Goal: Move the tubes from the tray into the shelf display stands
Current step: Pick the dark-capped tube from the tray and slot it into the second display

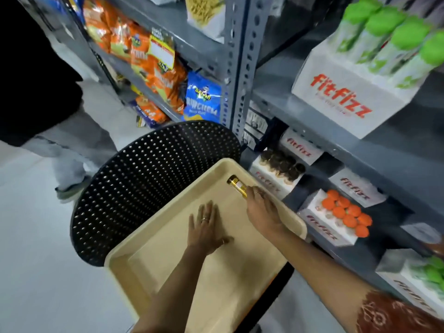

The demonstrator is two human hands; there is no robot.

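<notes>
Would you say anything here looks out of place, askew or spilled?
Nothing looks spilled or damaged. The beige tray sits skewed on the black perforated table, its right edge overhanging. One yellow tube lies in its far corner, under the right hand; the left hand presses flat.

The right hand (pixel 260 207) covers the near end of the small yellow tube (pixel 236 185), so the grip cannot be told. The beige plastic tray (pixel 149 258) hides part of the black perforated round worktop (pixel 144 179) and is cut off by the bottom edge. The picture is blurred; small print on the white cardboard display stands (pixel 346 102) is unreadable
</notes>
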